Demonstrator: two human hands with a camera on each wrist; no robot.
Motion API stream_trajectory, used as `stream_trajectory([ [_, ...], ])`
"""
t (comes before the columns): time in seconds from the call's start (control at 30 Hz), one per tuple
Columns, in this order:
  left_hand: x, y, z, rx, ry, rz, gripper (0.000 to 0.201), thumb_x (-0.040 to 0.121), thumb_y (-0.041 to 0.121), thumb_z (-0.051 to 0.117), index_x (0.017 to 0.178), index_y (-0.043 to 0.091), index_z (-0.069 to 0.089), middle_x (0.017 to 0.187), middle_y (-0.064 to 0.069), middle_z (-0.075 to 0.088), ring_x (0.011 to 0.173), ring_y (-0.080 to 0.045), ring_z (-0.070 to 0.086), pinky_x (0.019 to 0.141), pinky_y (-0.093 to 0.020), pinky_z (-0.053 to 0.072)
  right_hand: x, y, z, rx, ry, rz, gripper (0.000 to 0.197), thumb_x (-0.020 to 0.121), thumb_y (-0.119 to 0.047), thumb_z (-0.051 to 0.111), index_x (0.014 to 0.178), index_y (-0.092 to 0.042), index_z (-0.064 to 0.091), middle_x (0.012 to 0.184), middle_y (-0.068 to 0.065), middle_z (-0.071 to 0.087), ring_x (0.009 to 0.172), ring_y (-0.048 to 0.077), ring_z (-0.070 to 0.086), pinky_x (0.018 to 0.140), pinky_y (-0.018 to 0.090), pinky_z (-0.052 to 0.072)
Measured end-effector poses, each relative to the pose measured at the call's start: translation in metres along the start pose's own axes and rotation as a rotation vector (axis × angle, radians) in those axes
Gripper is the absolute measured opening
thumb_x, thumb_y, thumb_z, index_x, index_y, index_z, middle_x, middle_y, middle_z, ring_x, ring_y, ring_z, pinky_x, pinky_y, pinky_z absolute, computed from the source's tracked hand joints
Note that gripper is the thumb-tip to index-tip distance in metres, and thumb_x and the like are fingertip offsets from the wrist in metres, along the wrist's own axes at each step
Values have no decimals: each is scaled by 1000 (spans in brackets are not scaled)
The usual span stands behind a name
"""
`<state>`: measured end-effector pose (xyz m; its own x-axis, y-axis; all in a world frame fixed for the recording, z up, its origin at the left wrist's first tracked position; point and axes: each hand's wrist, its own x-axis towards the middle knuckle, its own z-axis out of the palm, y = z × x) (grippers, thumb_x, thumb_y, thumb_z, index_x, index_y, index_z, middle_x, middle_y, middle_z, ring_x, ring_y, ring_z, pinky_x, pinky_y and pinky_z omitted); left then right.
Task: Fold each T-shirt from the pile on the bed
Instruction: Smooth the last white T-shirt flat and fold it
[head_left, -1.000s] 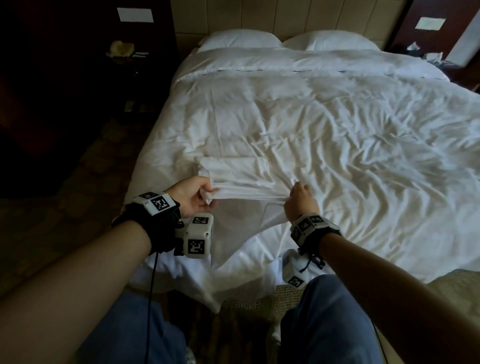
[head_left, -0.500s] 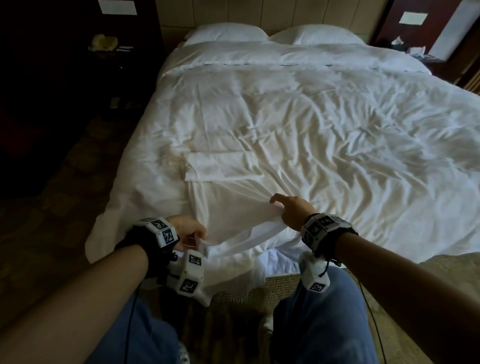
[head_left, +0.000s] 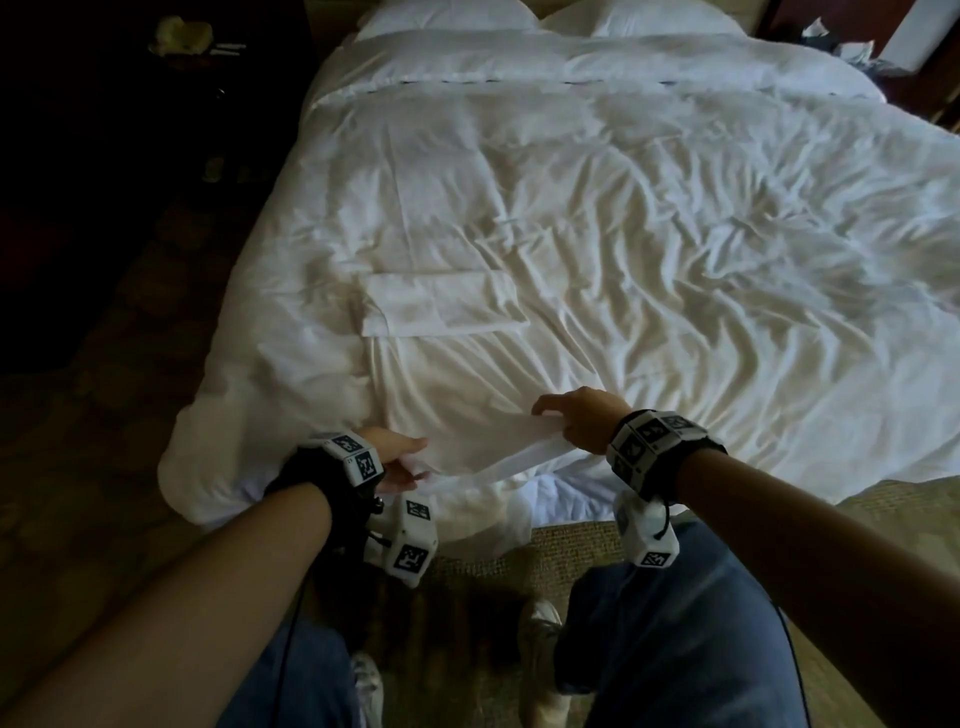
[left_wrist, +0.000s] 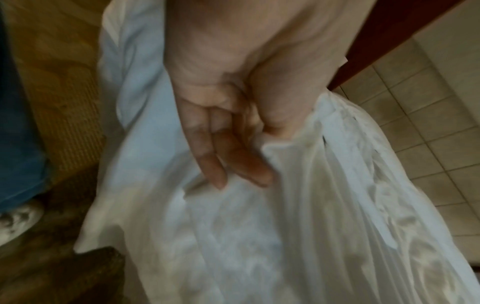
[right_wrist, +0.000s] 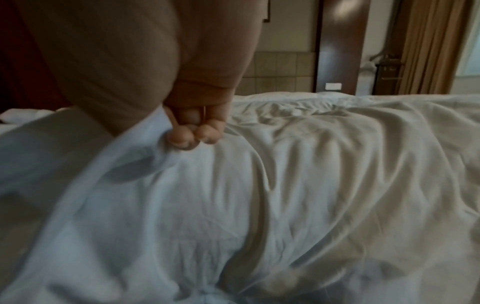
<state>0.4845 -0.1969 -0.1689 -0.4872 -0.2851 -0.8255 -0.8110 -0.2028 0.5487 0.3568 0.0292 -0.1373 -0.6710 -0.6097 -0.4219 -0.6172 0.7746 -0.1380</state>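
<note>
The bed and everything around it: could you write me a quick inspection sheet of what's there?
Surface: bed, rumpled white cover.
Job's things: one folded shirt lying flat; another white shirt held stretched near the foot edge.
Clutter: nothing seen on the cover.
Hands: left hand and right hand each grip the stretched shirt; right fingers pinch its cloth.
Cables: thin cord hanging under the left wrist.
Surroundings: two pillows, dim carpet.

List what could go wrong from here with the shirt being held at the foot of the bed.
White T-shirt on white duvet: the left hand or right hand could pinch bedding along with it. Its lower part hangs over the bed's edge and may slide toward the floor. Pulling it could disturb the folded shirt lying just beyond.
</note>
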Motion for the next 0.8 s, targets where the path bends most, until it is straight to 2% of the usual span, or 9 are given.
stream_trajectory([
  [0.13,-2,3,-18,-8,4,21,16,92,1,56,77,-5,55,61,-16,58,53,-24,58,49,-29,53,2,-1,-2,-38,-47,2,52,88,-4,40,128,-37,48,95,3,50,80,22,52,65,28,39],
  [0.2,-4,6,-30,47,-16,26,18,93,-6,46,77,-8,54,63,-17,55,45,-24,58,42,-24,51,6,-3,-1,-10,-63,7,49,88,-4,42,125,-35,52,92,1,50,78,21,52,62,27,39],
  [0.3,-10,9,-44,206,-23,15,24,92,-9,41,72,-8,54,75,-21,56,51,-26,58,54,-24,52,11,-9,0,30,-111,8,46,87,-4,44,122,-31,58,107,4,59,92,23,58,73,28,46],
  [0.33,-11,8,-46,285,-24,10,22,92,-7,46,72,-6,56,79,-22,57,57,-27,57,61,-28,51,12,-12,0,24,-121,3,45,88,-4,43,123,-28,58,117,5,58,101,24,58,81,29,47],
  [0.43,-8,3,-45,509,44,6,22,92,8,59,71,-1,58,63,-16,58,59,-25,53,56,-28,45,12,-23,-4,-46,-145,-11,41,93,-6,43,129,-21,56,133,4,51,119,24,52,96,28,41],
  [0.53,-4,0,-42,577,97,31,22,88,16,68,74,1,59,58,-12,58,56,-23,54,56,-28,46,12,-21,-1,-168,-237,3,34,94,-28,53,122,-9,60,127,7,58,116,25,55,99,33,44],
  [0.63,-8,9,-46,694,58,3,24,84,16,72,68,2,60,50,-7,58,45,-16,52,44,-20,43,13,-8,3,-178,-325,58,53,88,-52,55,112,-5,63,113,6,63,109,24,58,97,34,45],
  [0.73,-13,33,-57,861,30,-71,32,79,30,76,67,5,60,57,-7,60,53,-18,54,60,-24,46,20,3,-9,-97,-198,78,48,95,-47,46,103,-5,69,100,7,63,107,24,60,94,33,43],
  [0.8,-17,54,-63,749,107,-3,33,86,28,70,69,2,57,63,-11,58,47,-17,54,51,-22,46,28,6,-25,-52,-75,112,43,98,-40,45,110,-5,66,112,9,63,110,27,58,93,32,42],
])
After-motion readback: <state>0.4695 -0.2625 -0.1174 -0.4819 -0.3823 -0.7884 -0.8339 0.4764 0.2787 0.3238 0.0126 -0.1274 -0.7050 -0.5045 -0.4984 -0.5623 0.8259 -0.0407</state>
